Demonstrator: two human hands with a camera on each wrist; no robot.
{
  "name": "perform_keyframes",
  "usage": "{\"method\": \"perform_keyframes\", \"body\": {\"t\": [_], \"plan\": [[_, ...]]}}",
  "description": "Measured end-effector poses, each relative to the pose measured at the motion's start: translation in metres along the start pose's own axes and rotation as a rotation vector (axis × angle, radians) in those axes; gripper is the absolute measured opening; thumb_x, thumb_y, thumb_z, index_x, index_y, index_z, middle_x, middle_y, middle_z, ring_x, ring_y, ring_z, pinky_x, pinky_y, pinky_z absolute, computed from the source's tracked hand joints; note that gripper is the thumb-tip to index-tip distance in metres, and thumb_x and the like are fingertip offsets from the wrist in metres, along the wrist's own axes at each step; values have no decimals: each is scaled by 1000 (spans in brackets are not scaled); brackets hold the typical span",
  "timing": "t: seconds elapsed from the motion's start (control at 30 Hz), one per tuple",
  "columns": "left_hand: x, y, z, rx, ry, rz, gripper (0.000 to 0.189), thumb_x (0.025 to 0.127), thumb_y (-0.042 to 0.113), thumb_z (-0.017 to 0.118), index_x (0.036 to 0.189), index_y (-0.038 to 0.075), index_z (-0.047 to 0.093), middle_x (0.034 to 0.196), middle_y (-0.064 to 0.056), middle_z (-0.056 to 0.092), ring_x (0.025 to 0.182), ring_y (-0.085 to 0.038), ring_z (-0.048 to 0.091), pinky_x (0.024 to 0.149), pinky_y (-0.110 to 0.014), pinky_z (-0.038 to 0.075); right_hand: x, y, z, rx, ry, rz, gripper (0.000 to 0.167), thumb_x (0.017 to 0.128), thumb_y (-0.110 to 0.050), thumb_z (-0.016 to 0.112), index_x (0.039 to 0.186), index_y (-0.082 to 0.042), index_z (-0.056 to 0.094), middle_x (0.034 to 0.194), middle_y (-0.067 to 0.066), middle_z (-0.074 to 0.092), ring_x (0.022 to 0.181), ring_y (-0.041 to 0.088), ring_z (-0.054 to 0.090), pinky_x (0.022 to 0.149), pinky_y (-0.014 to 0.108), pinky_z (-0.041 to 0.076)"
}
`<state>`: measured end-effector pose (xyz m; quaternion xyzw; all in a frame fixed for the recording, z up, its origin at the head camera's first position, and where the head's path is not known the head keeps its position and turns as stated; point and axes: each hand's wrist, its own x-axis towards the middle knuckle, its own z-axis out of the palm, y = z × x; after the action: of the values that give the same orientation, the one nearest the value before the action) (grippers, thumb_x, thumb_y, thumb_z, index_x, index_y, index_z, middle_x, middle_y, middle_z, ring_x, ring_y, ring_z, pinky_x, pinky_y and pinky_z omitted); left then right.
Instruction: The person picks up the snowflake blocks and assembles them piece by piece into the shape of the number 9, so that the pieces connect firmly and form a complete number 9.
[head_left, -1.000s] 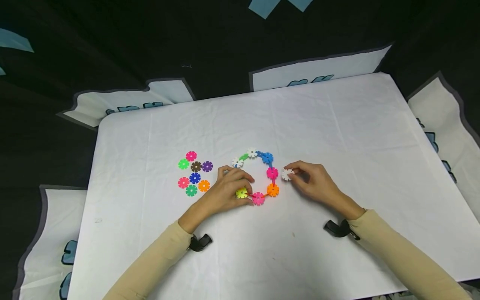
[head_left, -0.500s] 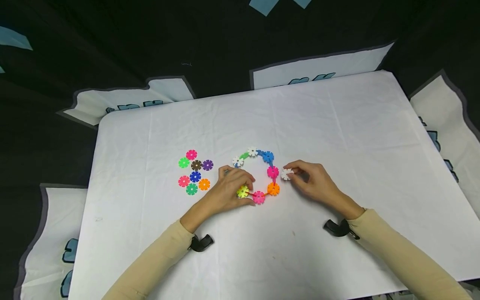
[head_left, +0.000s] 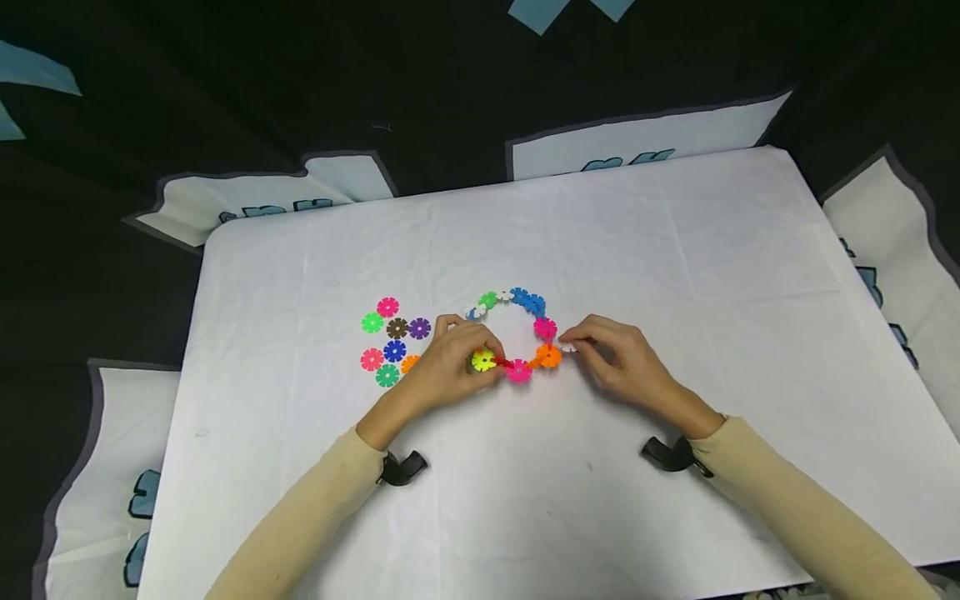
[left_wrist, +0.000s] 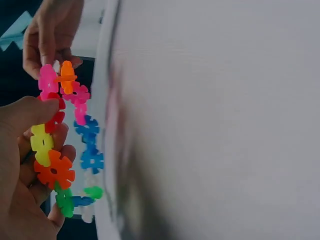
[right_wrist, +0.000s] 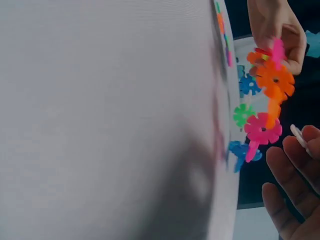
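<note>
A ring of slotted, flower-shaped linking discs (head_left: 519, 372) in several colours stands in front of me, tilted and raised off the cloth in the wrist views. My left hand (head_left: 453, 362) grips its left side; in the left wrist view the thumb presses a red disc (left_wrist: 58, 120), with fingers behind the yellow disc (left_wrist: 42, 142). At the ring's right, my right hand (head_left: 626, 367) pinches a single white disc (head_left: 570, 347), turned edge-on, close to the orange disc (head_left: 549, 357). In the right wrist view the white disc (right_wrist: 300, 136) is apart from the ring, its other fingers loosely spread.
Several loose discs, such as the brown disc (head_left: 397, 328) and the green disc (head_left: 387, 376), lie flat left of my left hand. A white cloth (head_left: 675, 250) covers the table, with dark curtains (head_left: 435, 75) around it. A black wrist mount (head_left: 402, 469) sits by each sleeve.
My left hand has lifted and tilted the ring, so its discs now show more edge-on. In my right hand the white disc has turned from face-up to edge-on and come nearer the ring.
</note>
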<state>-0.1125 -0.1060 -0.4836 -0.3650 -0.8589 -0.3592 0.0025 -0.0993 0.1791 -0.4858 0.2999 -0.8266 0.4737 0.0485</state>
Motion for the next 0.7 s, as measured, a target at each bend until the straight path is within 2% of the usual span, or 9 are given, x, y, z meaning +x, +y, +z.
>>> {"method": "perform_keyframes", "body": {"t": [0.23,0.37,0.47,0.6,0.7], "plan": [[10,5,-10,-132,13,-27,27,80,13,80,100,9,62,94,-1,70,89,-15,62,103,-48,28,7,-5,-3,-33,29,-27,28,88,6,63,112,-5,71,103,8,71,86,13,63,80,15,49],[12,6,-13,-169,23,-37,31,80,13,81,103,7,61,96,-2,69,91,-17,62,103,-47,27,8,-5,-4,-35,-2,-16,34,84,4,67,117,-4,68,109,9,69,91,16,63,81,29,54],[13,6,-14,-187,26,-44,31,79,12,82,102,7,62,95,-2,69,90,-17,61,103,-45,27,9,-6,-5,-57,-27,-10,39,82,-1,73,120,-5,67,115,7,68,102,20,62,88,35,52],[13,6,-17,-219,21,-49,30,76,10,84,97,9,64,94,-2,70,88,-18,58,102,-45,28,9,-6,-6,-109,-40,-15,48,77,-8,80,123,-7,66,120,4,66,113,21,57,98,30,47],[13,4,-18,-250,6,-45,29,74,10,85,95,11,65,94,0,72,89,-17,58,102,-44,30,10,-6,-7,-127,-43,-25,52,75,-8,83,124,-6,65,122,5,65,115,22,55,101,28,45]]}}
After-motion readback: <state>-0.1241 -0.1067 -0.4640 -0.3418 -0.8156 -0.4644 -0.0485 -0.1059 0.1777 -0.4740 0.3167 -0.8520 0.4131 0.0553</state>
